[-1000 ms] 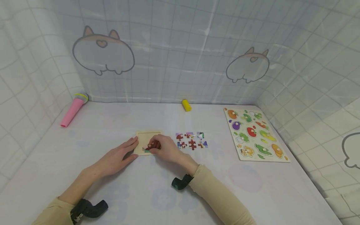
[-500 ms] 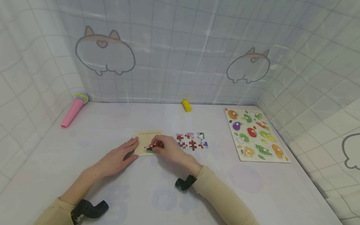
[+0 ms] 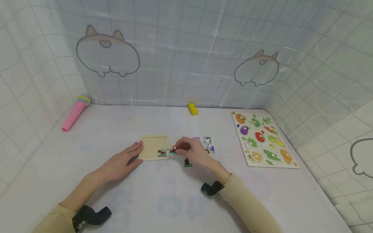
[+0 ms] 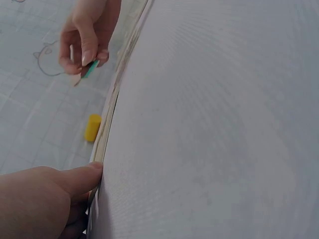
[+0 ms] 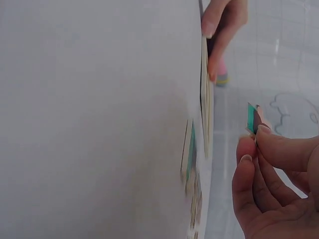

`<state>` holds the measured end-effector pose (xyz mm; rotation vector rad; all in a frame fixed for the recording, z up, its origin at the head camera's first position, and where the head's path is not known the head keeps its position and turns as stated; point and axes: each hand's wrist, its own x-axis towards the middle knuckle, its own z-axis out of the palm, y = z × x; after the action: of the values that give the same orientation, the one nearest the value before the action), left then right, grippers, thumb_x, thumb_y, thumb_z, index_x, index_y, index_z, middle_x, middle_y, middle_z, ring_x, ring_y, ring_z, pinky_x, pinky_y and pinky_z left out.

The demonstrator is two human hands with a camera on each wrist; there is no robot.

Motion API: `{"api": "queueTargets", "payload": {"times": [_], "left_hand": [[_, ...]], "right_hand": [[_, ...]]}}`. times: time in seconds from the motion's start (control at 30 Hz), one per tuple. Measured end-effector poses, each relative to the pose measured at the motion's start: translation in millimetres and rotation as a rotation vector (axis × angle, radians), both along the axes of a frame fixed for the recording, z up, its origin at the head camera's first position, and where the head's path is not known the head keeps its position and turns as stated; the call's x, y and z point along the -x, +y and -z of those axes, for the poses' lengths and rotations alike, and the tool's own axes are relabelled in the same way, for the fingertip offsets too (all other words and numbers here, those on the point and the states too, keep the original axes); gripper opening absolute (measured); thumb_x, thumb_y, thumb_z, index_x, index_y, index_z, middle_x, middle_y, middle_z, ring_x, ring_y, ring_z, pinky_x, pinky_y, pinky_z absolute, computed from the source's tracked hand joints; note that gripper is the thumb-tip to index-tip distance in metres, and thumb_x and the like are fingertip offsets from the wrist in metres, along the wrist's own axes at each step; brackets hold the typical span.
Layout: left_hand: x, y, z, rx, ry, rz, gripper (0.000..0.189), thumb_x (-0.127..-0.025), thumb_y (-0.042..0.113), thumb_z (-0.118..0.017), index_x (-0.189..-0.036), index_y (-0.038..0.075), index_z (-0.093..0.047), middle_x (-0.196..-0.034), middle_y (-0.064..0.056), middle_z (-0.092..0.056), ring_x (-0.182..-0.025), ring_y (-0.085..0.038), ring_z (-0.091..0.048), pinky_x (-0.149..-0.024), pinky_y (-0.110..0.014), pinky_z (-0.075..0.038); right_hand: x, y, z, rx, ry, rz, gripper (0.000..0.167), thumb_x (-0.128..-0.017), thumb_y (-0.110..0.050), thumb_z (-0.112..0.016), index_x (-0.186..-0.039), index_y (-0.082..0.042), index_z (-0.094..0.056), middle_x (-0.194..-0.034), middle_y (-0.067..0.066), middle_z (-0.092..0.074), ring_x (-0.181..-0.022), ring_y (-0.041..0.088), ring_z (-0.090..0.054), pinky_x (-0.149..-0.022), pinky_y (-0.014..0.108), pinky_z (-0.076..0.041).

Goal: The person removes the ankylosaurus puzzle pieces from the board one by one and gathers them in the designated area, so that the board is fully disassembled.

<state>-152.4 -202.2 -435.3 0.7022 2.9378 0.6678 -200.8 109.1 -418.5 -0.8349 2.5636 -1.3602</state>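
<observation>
In the head view my left hand rests at the left edge of a shallow wooden puzzle tray, fingers extended along its side. One jigsaw piece lies in the tray's lower right corner. Just right of the tray, my right hand pinches another jigsaw piece, brown with a green edge. The right wrist view shows this piece held up between thumb and fingertips. Below that hand a loose piece lies on the table; more pieces lie beyond it, some hidden by the hand.
A board of vegetable shapes lies at the right. Near the back wall is a yellow cylinder, and a pink toy microphone lies at the back left. Patterned sheeting encloses the table.
My right hand has moved right from over the tray, carrying the pinched jigsaw piece past its right edge. The piece in the tray's corner is now uncovered. My left hand stays in place.
</observation>
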Motion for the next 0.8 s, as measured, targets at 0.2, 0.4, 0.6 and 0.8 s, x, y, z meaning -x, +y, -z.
{"api": "queueTargets", "payload": {"times": [0.2,0.4,0.6,0.8], "left_hand": [[0.4,1.5,1.5,0.005,-0.007,0.002,0.063,-0.101,0.032,-0.059,-0.15,-0.004,-0.039,-0.162,-0.019,-0.029,-0.147,-0.041,-0.029,-0.114,-0.057,-0.032],[0.3,0.2,2.4,0.007,-0.013,0.003,0.063,-0.102,0.031,-0.058,-0.15,-0.004,-0.038,-0.162,-0.019,-0.028,-0.147,-0.041,-0.028,-0.115,-0.057,-0.032],[-1.4,-1.9,-0.2,0.002,-0.014,-0.004,0.063,-0.102,0.03,-0.058,-0.15,-0.004,-0.038,-0.162,-0.02,-0.029,-0.147,-0.042,-0.029,-0.115,-0.058,-0.032],[-2.1,-1.6,-1.7,0.003,-0.011,-0.007,0.063,-0.101,0.028,-0.059,-0.15,-0.004,-0.038,-0.162,-0.02,-0.029,-0.147,-0.041,-0.029,-0.114,-0.057,-0.032]], "right_hand": [[-3.1,41.5,-2.5,-0.014,-0.016,0.077,0.013,-0.094,-0.011,-0.07,-0.107,-0.012,-0.069,-0.098,0.0,-0.069,-0.086,0.015,-0.062,-0.08,0.024,-0.054],[-8.6,73.8,0.1,-0.017,-0.002,0.096,0.015,-0.094,-0.011,-0.07,-0.109,-0.01,-0.071,-0.1,0.003,-0.071,-0.088,0.016,-0.064,-0.08,0.023,-0.055],[-8.6,87.0,5.0,-0.029,-0.001,0.078,0.017,-0.093,-0.009,-0.07,-0.11,-0.009,-0.074,-0.101,0.003,-0.073,-0.09,0.015,-0.066,-0.081,0.024,-0.056],[-5.6,89.4,6.9,-0.066,-0.021,0.071,0.017,-0.093,-0.01,-0.071,-0.11,-0.012,-0.074,-0.099,0.0,-0.072,-0.089,0.015,-0.066,-0.081,0.025,-0.056]]}}
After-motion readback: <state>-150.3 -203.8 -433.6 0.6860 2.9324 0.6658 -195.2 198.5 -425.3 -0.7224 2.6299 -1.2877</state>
